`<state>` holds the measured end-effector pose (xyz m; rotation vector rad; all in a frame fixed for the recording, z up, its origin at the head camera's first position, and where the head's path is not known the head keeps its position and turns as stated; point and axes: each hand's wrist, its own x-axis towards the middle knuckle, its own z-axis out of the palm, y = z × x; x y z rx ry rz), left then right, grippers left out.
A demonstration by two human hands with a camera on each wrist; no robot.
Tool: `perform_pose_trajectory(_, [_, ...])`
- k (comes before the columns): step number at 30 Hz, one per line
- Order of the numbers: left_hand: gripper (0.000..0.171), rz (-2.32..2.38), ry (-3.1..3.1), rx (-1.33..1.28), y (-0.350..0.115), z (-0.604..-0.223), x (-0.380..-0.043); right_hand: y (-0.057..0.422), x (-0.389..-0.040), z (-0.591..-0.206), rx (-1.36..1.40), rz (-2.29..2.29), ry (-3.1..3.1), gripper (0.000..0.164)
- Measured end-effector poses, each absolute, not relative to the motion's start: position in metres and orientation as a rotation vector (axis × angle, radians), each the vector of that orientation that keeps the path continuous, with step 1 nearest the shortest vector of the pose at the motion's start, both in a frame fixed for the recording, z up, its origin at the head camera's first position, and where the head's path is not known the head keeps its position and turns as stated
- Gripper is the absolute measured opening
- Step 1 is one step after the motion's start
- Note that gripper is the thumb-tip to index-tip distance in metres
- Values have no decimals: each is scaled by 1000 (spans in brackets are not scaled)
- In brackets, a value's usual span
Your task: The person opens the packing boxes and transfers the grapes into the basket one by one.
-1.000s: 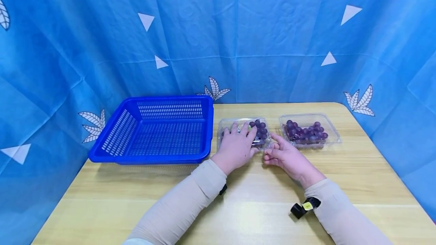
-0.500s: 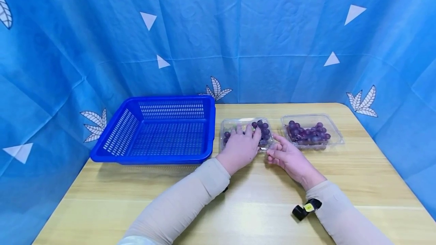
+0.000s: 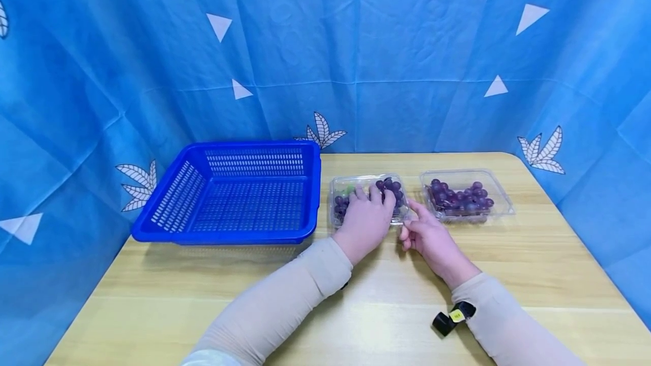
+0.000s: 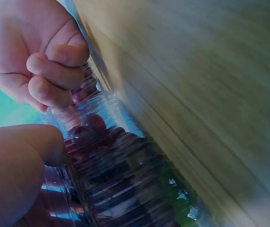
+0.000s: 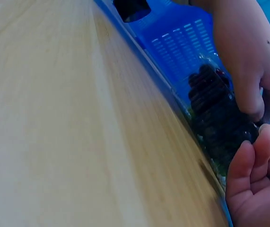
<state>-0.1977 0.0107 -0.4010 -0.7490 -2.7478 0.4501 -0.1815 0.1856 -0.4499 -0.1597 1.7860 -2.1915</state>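
A clear plastic box (image 3: 334, 185) of dark purple grapes (image 3: 396, 186) lies on the table, with a little green showing at its left. My left hand (image 3: 365, 222) rests over this box, fingers spread and slightly bent. Whether the fingertips press on plastic or reach the grapes cannot be told. At the box's front right corner is my right hand (image 3: 432, 242), thumb and forefinger pinching the edge, other fingers curled. In the left wrist view grapes (image 4: 94, 123) show through the ribbed plastic wall, close to the left thumb (image 4: 49, 142).
To the left stands a blue plastic basket (image 3: 305, 236) with slotted walls. A second clear box (image 3: 500, 199) of purple grapes (image 3: 460, 199) sits to the right. Behind the wooden table (image 3: 376, 321) hangs a blue patterned curtain (image 3: 396, 117).
My left hand has shifted a little to the right over the box, and its fingers have bent more. The right hand stays at the box's corner, nearly still.
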Motion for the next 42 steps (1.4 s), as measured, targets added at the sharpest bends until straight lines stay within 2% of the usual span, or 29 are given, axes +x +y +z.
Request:
perform_pose_trajectory(9, [53, 395, -2690, -788, 4, -406, -199, 185, -181, -450, -105, -2077, 2019, 63])
perform_pose_trajectory(15, [42, 480, -2601, -862, 5, -411, -201, 185, -176, -448, -82, -2051, 2104, 61])
perform_pose_trajectory(29, [34, 463, -2602, -942, 8, -409, -205, 179, -176, -445, 0, -2213, 2031, 54])
perform_pose_trajectory(36, [26, 350, -2604, -984, 6, -408, -207, 177, -176, -450, 54, -2154, 2145, 33])
perform_pose_trajectory(39, [30, 371, -2623, -967, 5, -408, -204, 177, -177, -451, 47, -2137, 2152, 33])
perform_pose_trajectory(42, [36, 389, -2645, -927, 3, -407, -200, 178, -177, -452, 23, -2135, 2106, 40])
